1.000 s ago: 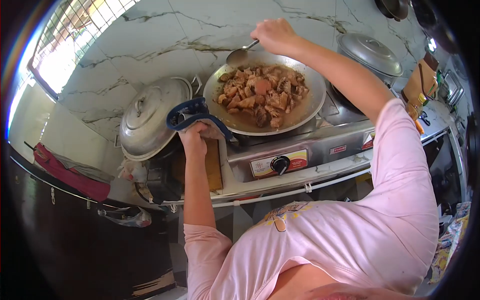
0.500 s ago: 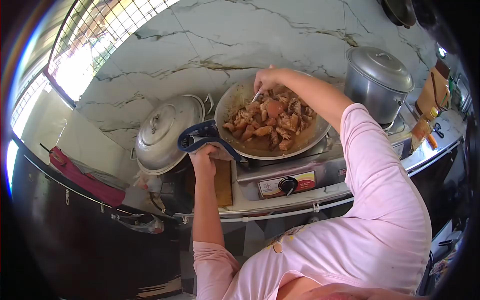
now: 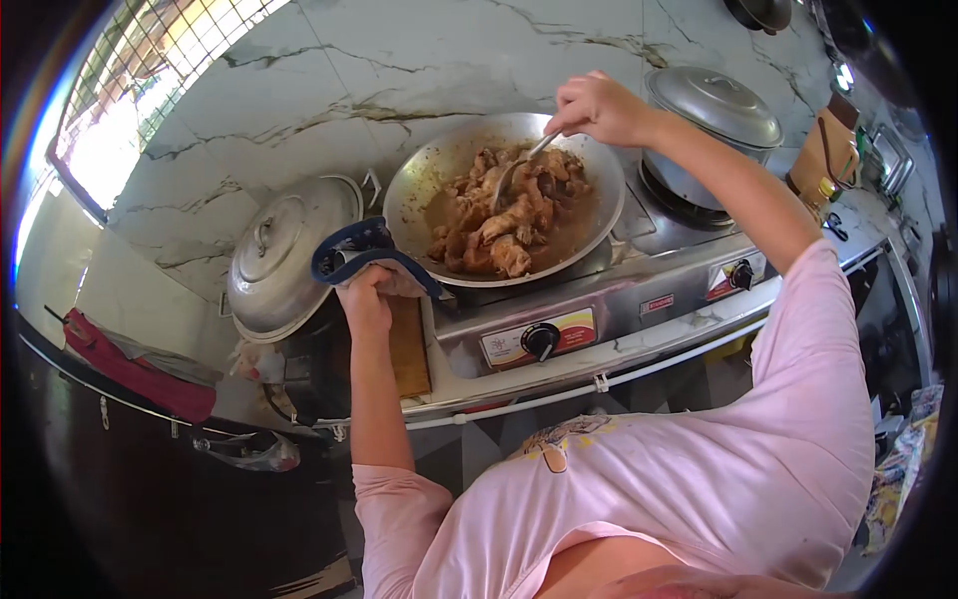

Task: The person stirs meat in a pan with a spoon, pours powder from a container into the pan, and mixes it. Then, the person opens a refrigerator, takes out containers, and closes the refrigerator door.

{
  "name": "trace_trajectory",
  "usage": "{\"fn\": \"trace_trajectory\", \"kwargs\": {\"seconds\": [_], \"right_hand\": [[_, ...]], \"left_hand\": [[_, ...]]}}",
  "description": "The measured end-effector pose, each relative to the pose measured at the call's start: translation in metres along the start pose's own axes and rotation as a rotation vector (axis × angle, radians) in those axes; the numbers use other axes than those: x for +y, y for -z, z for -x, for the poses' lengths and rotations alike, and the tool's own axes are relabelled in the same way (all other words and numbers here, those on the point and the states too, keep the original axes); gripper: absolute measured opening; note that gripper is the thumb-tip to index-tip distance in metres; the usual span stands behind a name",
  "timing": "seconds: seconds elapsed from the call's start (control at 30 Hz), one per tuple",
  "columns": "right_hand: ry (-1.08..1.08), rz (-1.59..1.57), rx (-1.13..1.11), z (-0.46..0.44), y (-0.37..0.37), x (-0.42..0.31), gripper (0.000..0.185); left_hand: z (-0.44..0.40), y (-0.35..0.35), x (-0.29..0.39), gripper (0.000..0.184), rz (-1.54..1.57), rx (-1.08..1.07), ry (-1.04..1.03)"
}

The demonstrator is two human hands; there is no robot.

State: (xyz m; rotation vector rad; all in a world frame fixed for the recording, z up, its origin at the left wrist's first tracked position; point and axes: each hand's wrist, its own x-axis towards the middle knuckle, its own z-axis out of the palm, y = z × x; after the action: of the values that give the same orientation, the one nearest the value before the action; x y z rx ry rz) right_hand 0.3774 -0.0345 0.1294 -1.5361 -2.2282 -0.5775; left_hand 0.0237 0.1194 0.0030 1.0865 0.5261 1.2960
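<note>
A wide metal wok [image 3: 401,190] sits on the stove, holding browned meat pieces [image 3: 524,225] in a brown sauce. My right hand [image 3: 602,108] is closed round the handle of a metal spoon [image 3: 537,150], whose lower end is down among the meat. At the wok's near left side, my left hand [image 3: 369,288] grips a dark blue and grey pot holder [image 3: 351,243]. The pot holder is against the wok's edge; any wok handle under it is hidden.
Left of the wok stands a lidded metal pot [image 3: 284,245]. A taller lidded pot [image 3: 714,115] is on the right burner. The gas stove [image 3: 624,314] has knobs [image 3: 540,341] on its front. A marbled wall [image 3: 449,60] rises behind; a maroon cloth item [image 3: 135,369] lies far left.
My right hand has moved right and away from the wok's far rim, drawing the spoon with it through the meat. The pieces have shifted. My left hand keeps its hold; the camera view has shifted.
</note>
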Motion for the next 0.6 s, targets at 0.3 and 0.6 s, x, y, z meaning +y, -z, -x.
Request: {"fn": "trace_trajectory", "kwargs": {"seconds": [0.3,0.6], "right_hand": [[0.013,0.404,-0.134,0.056,0.085,-0.104,0.019],[0.041,0.653,-0.032,0.026,-0.056,-0.101,0.006]], "left_hand": [[0.007,-0.011,0.008,0.032,0.001,0.049,0.064],[0.002,-0.008,-0.001,0.036,0.032,0.002,-0.027]]}}
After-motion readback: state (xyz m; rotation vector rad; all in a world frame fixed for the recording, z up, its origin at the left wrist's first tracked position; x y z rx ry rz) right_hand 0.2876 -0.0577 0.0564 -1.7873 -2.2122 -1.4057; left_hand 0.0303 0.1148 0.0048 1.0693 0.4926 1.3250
